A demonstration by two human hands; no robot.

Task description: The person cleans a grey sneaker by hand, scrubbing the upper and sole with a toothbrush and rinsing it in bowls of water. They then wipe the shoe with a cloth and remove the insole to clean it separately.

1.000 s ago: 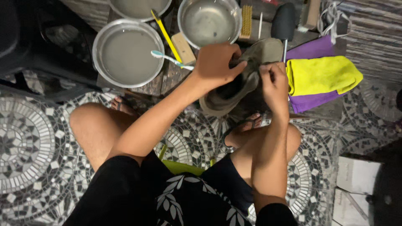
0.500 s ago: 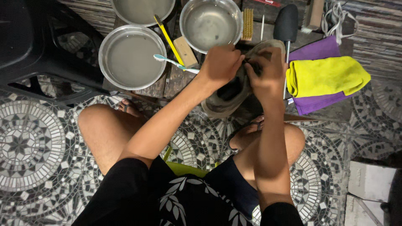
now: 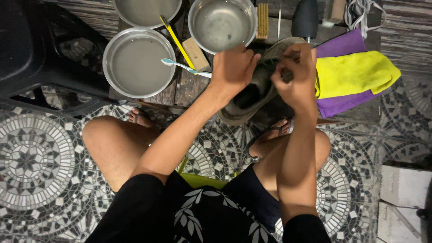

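A worn grey-olive shoe point(image 3: 252, 96) is held up over the low wooden board, between my knees. My left hand point(image 3: 232, 69) grips its left side near the opening. My right hand point(image 3: 297, 74) is closed on the upper part of the shoe by the tongue, fingers pinched together. A toothbrush point(image 3: 182, 66) with a pale blue handle lies on the board just left of my left hand.
Three metal bowls of cloudy water sit at the back: point(image 3: 138, 62), point(image 3: 146, 10), point(image 3: 222, 24). A yellow cloth point(image 3: 355, 74) lies on a purple cloth point(image 3: 344, 105) to the right. A wooden scrub brush point(image 3: 262, 20), a yellow-handled tool point(image 3: 176, 41) and a black brush point(image 3: 305, 19) lie nearby. A dark plastic chair point(image 3: 40, 58) stands at left.
Both hands have lifted the shoe a little and drawn closer together on it. My right hand moved from the shoe's side up to its top.
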